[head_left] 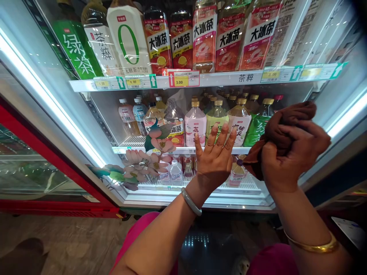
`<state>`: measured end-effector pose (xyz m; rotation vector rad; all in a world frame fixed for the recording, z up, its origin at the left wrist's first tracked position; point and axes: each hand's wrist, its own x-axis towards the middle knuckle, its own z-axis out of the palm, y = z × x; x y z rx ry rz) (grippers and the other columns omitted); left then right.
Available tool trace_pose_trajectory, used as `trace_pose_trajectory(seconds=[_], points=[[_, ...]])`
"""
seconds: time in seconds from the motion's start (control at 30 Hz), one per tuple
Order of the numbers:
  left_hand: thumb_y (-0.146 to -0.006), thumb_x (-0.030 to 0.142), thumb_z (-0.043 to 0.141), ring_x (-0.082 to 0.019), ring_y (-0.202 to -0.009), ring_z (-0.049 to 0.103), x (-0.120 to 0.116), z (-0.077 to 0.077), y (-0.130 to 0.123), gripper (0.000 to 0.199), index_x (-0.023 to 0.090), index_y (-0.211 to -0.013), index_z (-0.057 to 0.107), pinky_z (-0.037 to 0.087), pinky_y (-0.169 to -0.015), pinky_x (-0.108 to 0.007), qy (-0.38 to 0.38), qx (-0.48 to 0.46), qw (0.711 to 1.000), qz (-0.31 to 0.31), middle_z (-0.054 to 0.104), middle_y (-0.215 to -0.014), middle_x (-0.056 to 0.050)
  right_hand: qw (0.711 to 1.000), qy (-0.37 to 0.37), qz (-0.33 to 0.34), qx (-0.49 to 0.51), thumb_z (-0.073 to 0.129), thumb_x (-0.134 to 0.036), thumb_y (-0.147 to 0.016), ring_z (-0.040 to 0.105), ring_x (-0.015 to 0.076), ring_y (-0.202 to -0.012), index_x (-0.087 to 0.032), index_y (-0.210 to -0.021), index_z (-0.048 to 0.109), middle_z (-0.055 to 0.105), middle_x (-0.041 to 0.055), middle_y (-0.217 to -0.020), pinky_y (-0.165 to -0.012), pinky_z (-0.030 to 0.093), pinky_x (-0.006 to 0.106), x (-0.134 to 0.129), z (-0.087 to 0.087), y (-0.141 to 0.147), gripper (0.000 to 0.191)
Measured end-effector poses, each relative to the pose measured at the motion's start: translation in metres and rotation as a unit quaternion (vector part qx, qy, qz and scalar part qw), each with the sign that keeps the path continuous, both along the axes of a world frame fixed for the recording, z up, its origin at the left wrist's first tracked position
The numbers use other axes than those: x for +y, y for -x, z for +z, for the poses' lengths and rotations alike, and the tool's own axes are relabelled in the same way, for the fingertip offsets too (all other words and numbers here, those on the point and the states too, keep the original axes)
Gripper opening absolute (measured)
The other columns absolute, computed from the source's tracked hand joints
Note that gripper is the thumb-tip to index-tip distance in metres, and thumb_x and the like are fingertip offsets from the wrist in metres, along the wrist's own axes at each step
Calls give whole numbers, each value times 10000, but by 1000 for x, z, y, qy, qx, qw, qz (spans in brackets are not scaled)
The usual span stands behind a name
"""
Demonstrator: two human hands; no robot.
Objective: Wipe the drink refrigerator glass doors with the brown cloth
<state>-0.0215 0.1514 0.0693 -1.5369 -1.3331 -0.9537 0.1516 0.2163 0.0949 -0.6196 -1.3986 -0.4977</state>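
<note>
My left hand [213,160], a grey bangle at its wrist, is stretched out with the fingers spread and holds nothing. It appears to lie flat against the glass door of a drinks fridge, in front of the middle shelf's bottles. Bunched in my right hand [295,156] is a brown cloth [282,118], held up by the right side of the door, with one corner hanging down to the left. A gold bangle circles my right forearm. Pink and green flower decals [142,162] show on the glass left of my left hand.
Large tea bottles [180,42] line the top shelf above a strip of price labels [180,80]. Smaller bottles [195,122] stand on the middle shelf, others [176,172] lower down. A red-framed fridge [57,206] adjoins on the left. Tiled floor [77,244] lies below.
</note>
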Motion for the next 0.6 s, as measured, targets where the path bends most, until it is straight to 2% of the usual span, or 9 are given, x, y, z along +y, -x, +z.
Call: trace_pose_trajectory(seconds=[0.13, 0.23, 0.3, 0.43, 0.5, 0.6], points=[[-998, 287, 501, -245, -1654, 158, 3, -1, 0, 639, 198, -1625, 419, -66, -1341, -591, -9, -4, 1000, -2, 475, -1632, -114, 997, -4, 22, -76, 697, -227, -778, 601, 334, -1228, -276, -1153, 682, 633, 89, -1255, -1073, 492, 573, -18, -8, 26, 379], [-993, 278, 496, -247, -1653, 166, 3, -2, -1, 635, 177, -1617, 432, -63, -1343, -589, -10, -6, 1000, -3, 457, -1641, -117, 991, -21, 25, -127, 709, -211, -778, 617, 305, -1206, -299, -1121, 679, 644, 60, -1245, -1062, 516, 524, -18, -7, 26, 355], [-981, 273, 506, -244, -1656, 143, 2, -1, -1, 654, 185, -1623, 421, -68, -1342, -589, -2, -4, 1000, -4, 442, -1652, -106, 993, -25, 7, -112, 721, -209, -757, 628, 311, -1198, -295, -1137, 680, 649, 65, -1254, -1058, 517, 524, -10, -3, 13, 391], [-969, 256, 505, -228, -1660, 109, 0, 0, -2, 666, 196, -1627, 414, -70, -1343, -585, -7, -6, 1000, -10, 440, -1657, -84, 999, -32, -12, -12, 713, -210, -695, 625, 368, -1225, -240, -1210, 673, 652, 122, -1254, -1054, 500, 550, 7, 6, -11, 517], [-973, 251, 493, -223, -1660, 107, 1, 0, -2, 653, 193, -1620, 425, -61, -1345, -587, -13, -7, 1000, -10, 451, -1650, -87, 1000, -20, -9, 1, 708, -219, -696, 623, 371, -1218, -224, -1242, 655, 649, 136, -1239, -1054, 496, 553, 4, 6, -8, 548], [-978, 263, 489, -237, -1657, 135, 3, -1, -3, 651, 192, -1622, 424, -65, -1341, -593, -9, -11, 1000, -1, 470, -1636, -109, 999, -3, 4, -34, 707, -248, -726, 631, 337, -1176, -246, -1250, 631, 653, 106, -1209, -1043, 507, 547, -9, 0, 11, 529]])
